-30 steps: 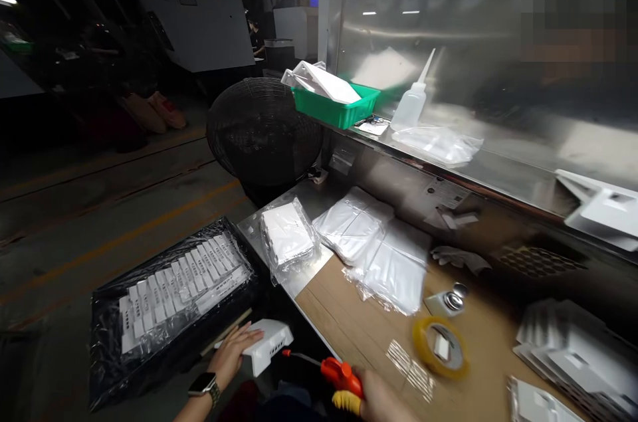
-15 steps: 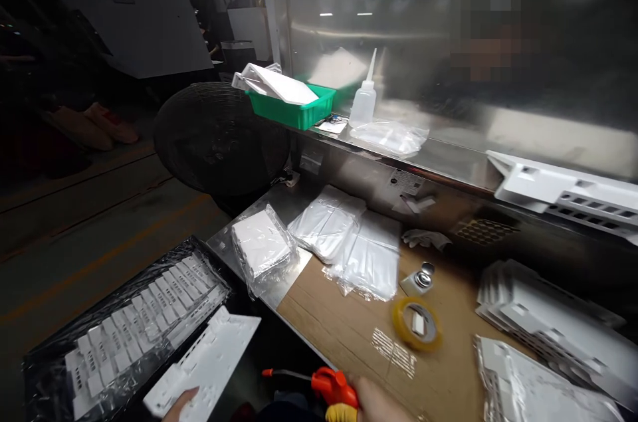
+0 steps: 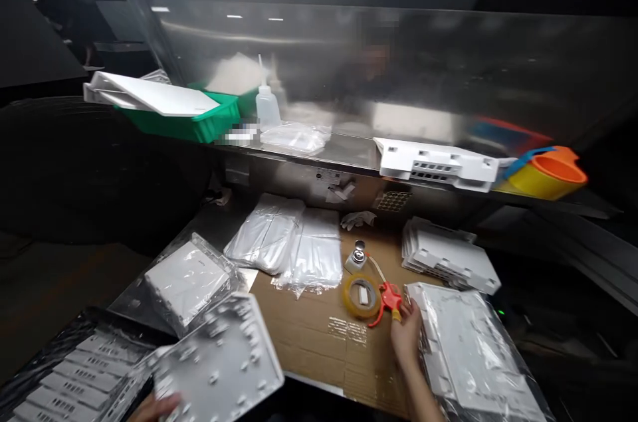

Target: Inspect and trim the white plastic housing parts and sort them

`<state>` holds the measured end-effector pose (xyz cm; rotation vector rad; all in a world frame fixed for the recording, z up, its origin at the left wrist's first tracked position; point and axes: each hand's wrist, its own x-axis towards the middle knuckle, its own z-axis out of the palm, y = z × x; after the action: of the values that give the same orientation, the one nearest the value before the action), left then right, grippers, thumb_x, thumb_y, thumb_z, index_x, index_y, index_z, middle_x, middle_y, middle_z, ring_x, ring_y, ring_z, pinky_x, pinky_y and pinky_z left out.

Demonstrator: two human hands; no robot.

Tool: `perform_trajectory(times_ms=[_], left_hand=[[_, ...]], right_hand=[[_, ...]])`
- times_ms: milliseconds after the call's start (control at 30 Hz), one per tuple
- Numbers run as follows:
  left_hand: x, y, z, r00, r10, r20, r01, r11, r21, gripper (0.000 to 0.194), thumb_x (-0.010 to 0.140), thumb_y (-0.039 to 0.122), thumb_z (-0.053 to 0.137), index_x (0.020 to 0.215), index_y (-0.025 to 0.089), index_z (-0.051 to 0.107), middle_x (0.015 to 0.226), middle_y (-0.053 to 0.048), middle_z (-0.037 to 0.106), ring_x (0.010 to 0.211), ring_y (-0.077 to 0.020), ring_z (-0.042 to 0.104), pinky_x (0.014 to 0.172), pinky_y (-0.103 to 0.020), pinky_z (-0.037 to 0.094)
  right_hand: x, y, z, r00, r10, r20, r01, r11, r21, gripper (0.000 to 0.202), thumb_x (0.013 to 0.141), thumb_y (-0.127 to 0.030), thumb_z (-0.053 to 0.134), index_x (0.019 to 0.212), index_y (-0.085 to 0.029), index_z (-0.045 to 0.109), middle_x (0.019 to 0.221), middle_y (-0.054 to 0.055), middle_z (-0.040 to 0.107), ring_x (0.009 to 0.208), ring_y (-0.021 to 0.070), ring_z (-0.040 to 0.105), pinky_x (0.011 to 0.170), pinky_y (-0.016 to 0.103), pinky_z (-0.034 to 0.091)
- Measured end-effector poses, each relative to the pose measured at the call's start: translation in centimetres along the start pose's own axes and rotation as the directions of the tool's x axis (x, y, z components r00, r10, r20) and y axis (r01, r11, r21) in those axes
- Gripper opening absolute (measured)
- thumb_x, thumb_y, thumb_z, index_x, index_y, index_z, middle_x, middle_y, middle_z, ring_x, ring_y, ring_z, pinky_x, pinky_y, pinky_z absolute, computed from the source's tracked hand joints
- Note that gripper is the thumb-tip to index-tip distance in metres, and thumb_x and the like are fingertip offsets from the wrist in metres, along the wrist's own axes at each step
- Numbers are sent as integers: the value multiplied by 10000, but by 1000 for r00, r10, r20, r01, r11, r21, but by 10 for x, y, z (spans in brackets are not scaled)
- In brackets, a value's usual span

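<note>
My left hand [image 3: 157, 407] grips the lower-left edge of a white plastic panel [image 3: 214, 359], tilted so its studded inner face shows. Over the cardboard, my right hand [image 3: 407, 332] has its fingers around the yellow lower end of a red air blow gun [image 3: 391, 297], whose nozzle points away from me. Just left of the gun lies a roll of clear yellowish tape [image 3: 349, 306], and a small pump bottle [image 3: 357, 257] stands behind it. Close by my right hand are bagged white panels [image 3: 468, 349].
Stacked plastic bags [image 3: 316, 252] and a bagged white part [image 3: 187, 282] lie on the bench's left. A black-lined box of white parts [image 3: 74, 375] sits lower left. The shelf holds a green bin [image 3: 199, 128], a squeeze bottle [image 3: 268, 106], a white panel [image 3: 438, 163] and a yellow-orange cup [image 3: 543, 176].
The view has swung right. My right hand has carried the air blow gun from the bench's front edge to beside the tape. My left hand has tilted the panel, turning its studded side into view.
</note>
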<state>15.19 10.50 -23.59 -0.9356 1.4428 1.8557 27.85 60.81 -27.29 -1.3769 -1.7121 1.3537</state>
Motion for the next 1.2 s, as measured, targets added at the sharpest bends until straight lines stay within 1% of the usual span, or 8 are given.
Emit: perform_trajectory(times_ms=[67, 167, 333, 467, 567, 700, 967, 1200], left_hand=[[11, 18, 50, 967, 30, 254, -67, 988, 138, 1008, 390, 216, 922, 1354, 200, 628, 802, -63, 811, 925, -422, 750, 792, -457, 631], [19, 34, 129, 776, -55, 628, -190, 929, 316, 682, 579, 222, 877, 1230, 132, 696, 835, -101, 803, 916, -383, 754, 808, -449, 597], [31, 33, 228, 675, -138, 725, -251, 881, 401, 549, 619, 290, 905, 1112, 131, 724, 981, -157, 788, 1017, -374, 728, 845, -436, 575], [39, 29, 273, 645, -124, 755, -336, 841, 424, 498, 746, 536, 813, 1014, 124, 727, 912, -125, 784, 888, -281, 743, 798, -352, 562], [43, 26, 296, 616, -134, 776, -418, 779, 466, 576, 745, 632, 772, 992, 115, 715, 895, -129, 774, 813, -253, 728, 780, -349, 553], [64, 21, 316, 610, -72, 789, -587, 629, 511, 799, 864, 827, 373, 1009, 113, 701, 950, -158, 748, 892, -289, 706, 831, -424, 544], [135, 3, 312, 579, 178, 796, -809, 2, 588, 325, 916, 392, 663, 1151, 168, 641, 1271, -98, 621, 1218, -288, 558, 1058, -554, 430], [165, 4, 312, 581, 159, 798, -778, -180, 602, 323, 955, 375, 616, 1202, 167, 607, 1098, -70, 670, 963, -222, 658, 895, -457, 543]], right_hand=[[-8, -3, 4, 999, -50, 7, 50, 998, 27, 973, 678, -622, 596, 1431, -31, 422, 1574, 298, 336, 1487, 410, 289, 1189, 538, 303], [-39, -13, 2, 972, -90, 219, 68, 992, 106, 688, 694, -604, 692, 1233, -178, 662, 1412, 186, 595, 1381, 367, 482, 1109, 510, 430], [-77, -43, -15, 747, 87, 659, -427, 822, 376, 585, 794, -662, 699, 1099, -164, 739, 1060, 142, 773, 1119, 329, 689, 925, 493, 554], [-66, -69, -36, 788, 134, 601, -511, 687, 517, 586, 683, -611, 838, 1069, -180, 746, 1002, 96, 796, 1077, 305, 715, 914, 433, 577], [-51, -78, -49, 790, 148, 596, -515, 688, 512, 558, 655, -571, 879, 1023, -170, 755, 957, 81, 804, 1054, 292, 730, 903, 402, 590], [-42, -76, -64, 812, 213, 544, -529, 663, 530, 468, 738, -510, 852, 1042, -170, 748, 983, 72, 808, 1030, 274, 743, 882, 380, 610], [-34, -68, -109, 861, 309, 404, -505, 620, 601, 471, 738, -477, 860, 1095, -195, 740, 1059, 57, 803, 1061, 293, 736, 848, 385, 641], [-30, -55, -117, 901, 335, 274, -433, 677, 595, 562, 713, -503, 865, 1165, -200, 724, 1028, 61, 806, 995, 285, 752, 806, 364, 643]])
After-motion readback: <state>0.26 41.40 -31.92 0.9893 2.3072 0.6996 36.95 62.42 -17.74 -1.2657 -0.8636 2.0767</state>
